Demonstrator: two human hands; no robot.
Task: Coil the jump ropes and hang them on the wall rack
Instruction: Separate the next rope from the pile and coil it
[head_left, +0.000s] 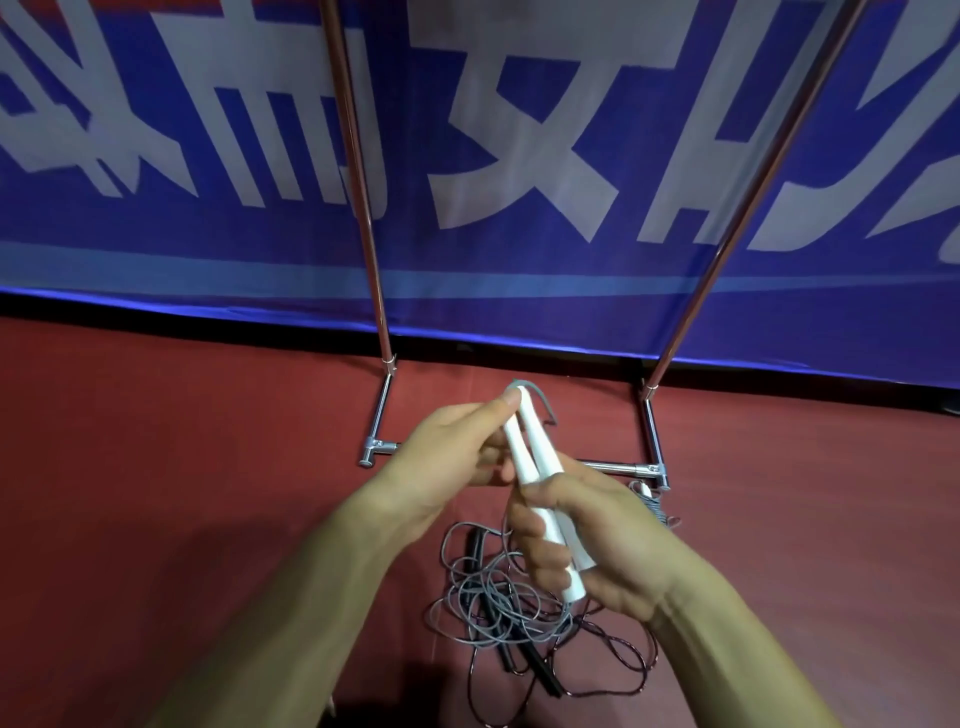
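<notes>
White handles (530, 457) of one jump rope are held side by side in both hands, above the red floor (156, 441). The upper part of the pair is pinched by the left hand (452, 457), with the thumb (506, 400) laid near the top ends. The lower part is gripped by the right hand (608, 535), whose fingers (540, 561) are curled narrow round both handles, so that only the bottom ends are seen under the palm. A short piece of grey cord (540, 397) is seen coming out of the top ends and bending down to the right.

Below the hands, a loose heap of ropes (498, 603) is lying on the floor. It is made of many grey loops, tangled and not coiled. Black handles (475, 556) are mixed in the heap, and a dark red cord (631, 670) is spread at its right side.

Behind the hands, the metal rack (382, 322) is standing on the floor, close to the far edge where the blue banner (208, 260) begins. Two poles are seen going up, joined low by a base bar (613, 469). Just beside the right foot of the rack, another small white handle (645, 490) with grey cord is lying on the floor. Whether any rope is hung on the rack cannot be told.
</notes>
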